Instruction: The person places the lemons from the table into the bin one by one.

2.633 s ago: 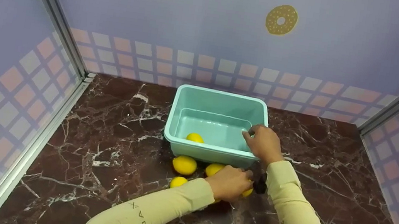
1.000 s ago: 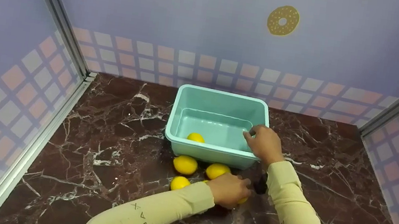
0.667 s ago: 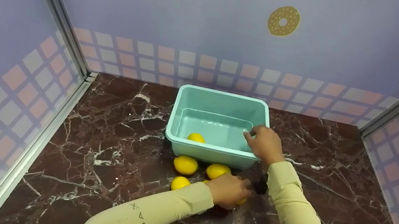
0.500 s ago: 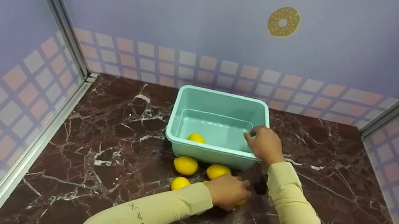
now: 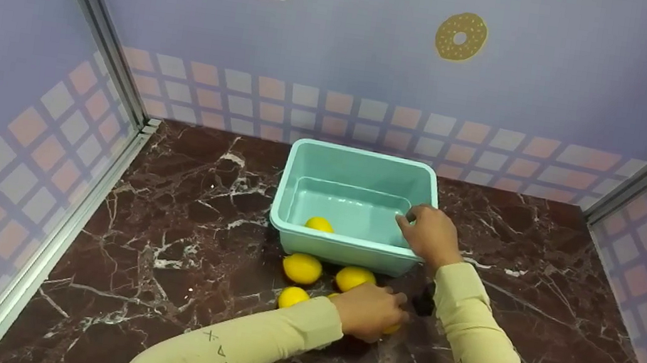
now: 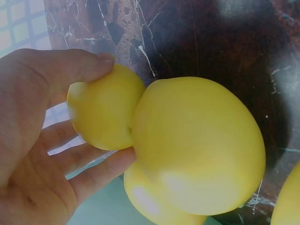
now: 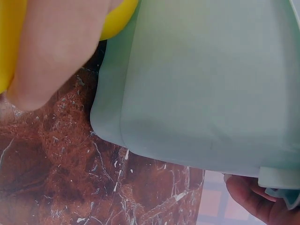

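My left hand [image 5: 371,312] pinches a lemon [image 6: 105,108] between thumb and fingers, low over the marble top in front of the tub. In the head view only a sliver of this lemon shows past the fingers. A larger-looking lemon [image 6: 201,145] lies against it in the left wrist view, partly covering another. Two more lemons, a left one [image 5: 302,268] and a right one [image 5: 355,280], sit by the tub's front wall. My right hand [image 5: 433,235] grips the right rim of the mint-green tub [image 5: 346,243]; its fingertips [image 7: 239,187] show under the rim in the right wrist view.
One lemon [image 5: 319,224] lies inside the tub at the front left. Another lemon [image 5: 294,297] rests beside my left sleeve. A patterned back wall [image 5: 350,33] stands behind the tub, and side walls with metal edging [image 5: 61,221] flank the dark marble top [image 5: 200,202].
My left hand has shifted slightly toward me with the lemon, uncovering more of the lemon near the tub's front. My right hand and the tub have stayed put.
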The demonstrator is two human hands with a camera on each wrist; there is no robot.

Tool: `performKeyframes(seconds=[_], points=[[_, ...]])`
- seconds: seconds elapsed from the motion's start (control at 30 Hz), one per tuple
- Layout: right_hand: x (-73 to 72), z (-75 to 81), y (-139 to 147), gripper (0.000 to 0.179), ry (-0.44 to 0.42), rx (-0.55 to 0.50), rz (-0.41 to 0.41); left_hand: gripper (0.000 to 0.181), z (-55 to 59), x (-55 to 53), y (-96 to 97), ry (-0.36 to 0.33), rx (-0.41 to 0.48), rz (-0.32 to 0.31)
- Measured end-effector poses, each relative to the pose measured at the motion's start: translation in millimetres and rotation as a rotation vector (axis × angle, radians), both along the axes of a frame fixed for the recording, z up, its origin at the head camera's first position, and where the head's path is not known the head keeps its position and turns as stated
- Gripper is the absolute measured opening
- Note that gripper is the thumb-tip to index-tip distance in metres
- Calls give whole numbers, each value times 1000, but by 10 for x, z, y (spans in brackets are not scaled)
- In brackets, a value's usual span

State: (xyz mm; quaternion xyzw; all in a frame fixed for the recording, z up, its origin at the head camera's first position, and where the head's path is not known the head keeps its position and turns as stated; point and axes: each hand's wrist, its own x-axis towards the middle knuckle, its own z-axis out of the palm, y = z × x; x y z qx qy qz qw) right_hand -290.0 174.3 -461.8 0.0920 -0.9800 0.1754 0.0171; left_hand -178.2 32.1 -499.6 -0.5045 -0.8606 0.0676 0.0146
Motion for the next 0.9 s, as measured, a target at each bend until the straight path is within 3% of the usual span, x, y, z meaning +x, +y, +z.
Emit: performKeyframes(seconds=[0.3,0.9], points=[[3,6,-3,38,-1,-1,-1,28,50,2,-17,22,-6,-27],[3,11,3,39,-20,2,1,28,173,29,-82,0,-29,-34]])
